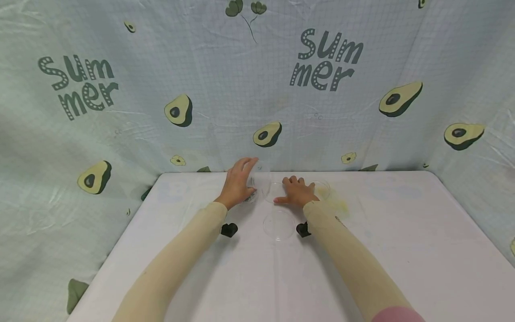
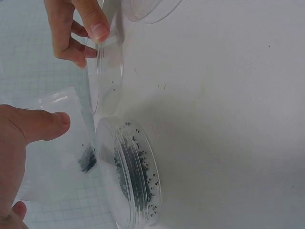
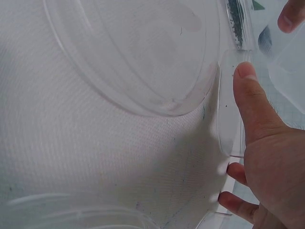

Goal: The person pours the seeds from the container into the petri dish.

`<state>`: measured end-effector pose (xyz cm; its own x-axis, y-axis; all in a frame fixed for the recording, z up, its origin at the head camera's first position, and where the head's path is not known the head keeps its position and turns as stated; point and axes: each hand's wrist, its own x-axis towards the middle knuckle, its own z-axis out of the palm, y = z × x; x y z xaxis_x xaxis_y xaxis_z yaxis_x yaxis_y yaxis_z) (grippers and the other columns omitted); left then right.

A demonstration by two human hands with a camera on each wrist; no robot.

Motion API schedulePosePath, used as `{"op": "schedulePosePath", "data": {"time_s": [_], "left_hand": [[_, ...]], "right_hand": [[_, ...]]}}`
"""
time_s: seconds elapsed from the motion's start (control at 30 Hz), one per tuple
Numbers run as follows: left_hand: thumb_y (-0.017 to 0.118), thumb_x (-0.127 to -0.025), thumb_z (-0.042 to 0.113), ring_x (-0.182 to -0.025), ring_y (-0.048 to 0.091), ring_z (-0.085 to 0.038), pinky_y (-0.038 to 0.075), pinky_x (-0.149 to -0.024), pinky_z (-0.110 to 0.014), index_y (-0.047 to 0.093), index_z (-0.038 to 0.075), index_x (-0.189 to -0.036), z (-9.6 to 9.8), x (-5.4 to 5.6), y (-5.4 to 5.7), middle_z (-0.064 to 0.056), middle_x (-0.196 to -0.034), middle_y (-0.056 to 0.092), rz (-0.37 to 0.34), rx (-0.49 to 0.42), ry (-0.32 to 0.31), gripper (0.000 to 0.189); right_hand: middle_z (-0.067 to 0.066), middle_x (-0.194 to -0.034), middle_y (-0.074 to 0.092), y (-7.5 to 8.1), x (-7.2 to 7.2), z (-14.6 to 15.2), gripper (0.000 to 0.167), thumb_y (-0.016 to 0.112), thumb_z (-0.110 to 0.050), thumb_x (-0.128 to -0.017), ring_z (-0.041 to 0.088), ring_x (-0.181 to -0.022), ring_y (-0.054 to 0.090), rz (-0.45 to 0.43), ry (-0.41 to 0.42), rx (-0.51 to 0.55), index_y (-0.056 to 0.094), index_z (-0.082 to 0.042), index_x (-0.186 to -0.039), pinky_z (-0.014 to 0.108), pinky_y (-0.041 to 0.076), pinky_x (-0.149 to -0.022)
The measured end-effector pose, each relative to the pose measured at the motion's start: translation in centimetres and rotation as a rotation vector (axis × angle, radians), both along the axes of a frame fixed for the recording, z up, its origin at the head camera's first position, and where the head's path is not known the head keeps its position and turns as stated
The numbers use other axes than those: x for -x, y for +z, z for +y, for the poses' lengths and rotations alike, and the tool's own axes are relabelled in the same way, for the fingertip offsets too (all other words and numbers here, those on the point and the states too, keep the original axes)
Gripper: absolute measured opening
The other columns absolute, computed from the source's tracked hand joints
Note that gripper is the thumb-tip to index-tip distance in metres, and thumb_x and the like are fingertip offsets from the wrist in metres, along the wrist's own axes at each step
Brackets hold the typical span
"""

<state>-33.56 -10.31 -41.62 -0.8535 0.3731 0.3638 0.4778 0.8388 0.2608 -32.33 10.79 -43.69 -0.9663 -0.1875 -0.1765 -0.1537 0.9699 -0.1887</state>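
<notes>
My left hand (image 1: 238, 184) holds a small clear plastic bag (image 2: 57, 164) with a clump of dark grains (image 2: 87, 160) at its bottom. Under the bag sits a clear petri dish (image 2: 151, 191) with many dark grains inside. To its right, my right hand (image 1: 297, 192) has its thumb and fingers about the edge of another clear petri dish (image 2: 112, 78), where only a few dark specks show. Nearer the body lies a clear round dish (image 1: 279, 225). Part of the left hand's grip is cut off in its wrist view.
Another clear dish (image 1: 322, 190) with something yellowish stands right of the right hand. Small dark objects (image 1: 229, 230) show by both wrists. A printed avocado curtain (image 1: 225, 98) hangs behind the white table (image 1: 402, 232). A few loose specks lie on the tabletop.
</notes>
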Motion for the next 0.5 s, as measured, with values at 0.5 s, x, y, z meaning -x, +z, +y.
{"op": "schedulePosePath", "data": {"time_s": [0.5], "left_hand": [[0.086,-0.072,0.015,-0.140,0.033,-0.024,0.034,-0.111,-0.053,0.035,0.026,-0.148,0.98,-0.22,0.09,-0.004,-0.147,0.038,0.023,0.040,-0.054,0.092]], "right_hand": [[0.015,-0.143,0.041,-0.04,0.10,0.08,0.082,0.062,-0.064,-0.082,0.038,-0.132,0.037,-0.005,-0.005,-0.002,0.039,-0.012,-0.141,0.072,0.027,-0.105]]}}
